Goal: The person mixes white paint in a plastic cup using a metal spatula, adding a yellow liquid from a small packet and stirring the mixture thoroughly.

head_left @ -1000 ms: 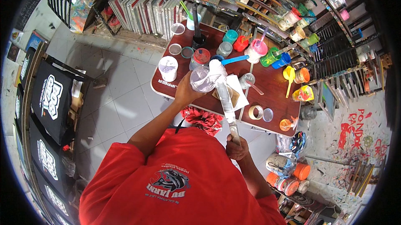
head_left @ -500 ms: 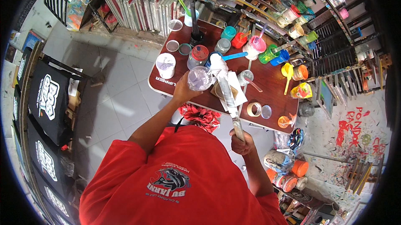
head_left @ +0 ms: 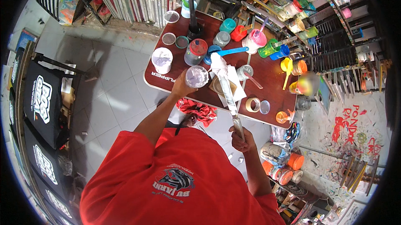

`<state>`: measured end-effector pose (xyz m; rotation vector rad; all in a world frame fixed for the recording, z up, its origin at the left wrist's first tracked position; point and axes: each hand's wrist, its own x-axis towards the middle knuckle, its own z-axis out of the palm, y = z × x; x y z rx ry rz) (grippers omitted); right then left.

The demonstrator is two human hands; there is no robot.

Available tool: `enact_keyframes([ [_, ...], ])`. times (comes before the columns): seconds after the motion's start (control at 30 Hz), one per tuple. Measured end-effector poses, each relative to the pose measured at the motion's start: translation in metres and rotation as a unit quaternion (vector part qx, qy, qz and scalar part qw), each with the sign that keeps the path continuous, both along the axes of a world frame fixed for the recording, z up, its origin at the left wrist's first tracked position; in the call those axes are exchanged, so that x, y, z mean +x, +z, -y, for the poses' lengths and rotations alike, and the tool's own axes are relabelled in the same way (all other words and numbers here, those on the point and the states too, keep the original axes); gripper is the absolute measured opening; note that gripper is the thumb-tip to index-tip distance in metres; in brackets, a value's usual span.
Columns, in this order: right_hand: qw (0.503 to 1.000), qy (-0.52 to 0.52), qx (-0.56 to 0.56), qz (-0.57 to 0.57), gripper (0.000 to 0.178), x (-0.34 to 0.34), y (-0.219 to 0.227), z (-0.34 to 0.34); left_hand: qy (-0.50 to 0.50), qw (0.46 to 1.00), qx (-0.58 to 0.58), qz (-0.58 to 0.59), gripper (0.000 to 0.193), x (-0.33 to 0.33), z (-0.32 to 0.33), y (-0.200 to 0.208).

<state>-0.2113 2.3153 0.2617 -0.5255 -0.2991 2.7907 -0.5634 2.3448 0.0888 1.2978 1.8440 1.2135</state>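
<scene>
1. I have the spatula (head_left: pixel 228 95) held up over the table (head_left: pixel 271 95), to the right of the white tub (head_left: pixel 161 68). Its long axis slants: the handle end is toward the person's body, and the tip, heaped with white paste, points away and slightly left.
2. I read the right hand (head_left: pixel 242 140) as clamped round the handle, well to the right of the tub and nearer the body.
3. My left hand (head_left: pixel 182 86) is wrapped round a clear cup (head_left: pixel 201 83), just right of the tub and closer to the body. Its mouth faces up, showing pale paste, and it stands apart from the spatula's tip.
4. Farther out, I see a red-lidded jar (head_left: pixel 197 47) near the tub, on its right; beyond that jar, a blue spoon (head_left: pixel 234 51).
5. Well right of the tub and nearer the body lies a tape roll (head_left: pixel 247 105).
</scene>
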Motion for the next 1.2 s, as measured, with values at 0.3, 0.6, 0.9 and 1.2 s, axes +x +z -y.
enact_keyframes([
  [0.3,0.986,0.009,0.085,0.143,0.048,-0.013,0.013,-0.009,0.009,0.996,-0.038,0.082,0.100,-0.002,-0.006,-0.025],
  [0.6,0.966,-0.008,0.100,0.239,0.047,-0.019,0.014,-0.014,0.027,0.995,-0.072,-0.070,0.110,-0.007,0.008,-0.045],
  [0.9,0.944,-0.013,0.170,0.282,0.049,-0.032,0.035,-0.015,0.212,0.968,-0.049,-0.123,0.106,-0.115,0.059,-0.055],
  [1.2,0.929,-0.038,0.187,0.316,0.050,-0.042,0.042,-0.007,0.104,0.988,-0.020,0.110,0.092,-0.145,0.002,-0.055],
])
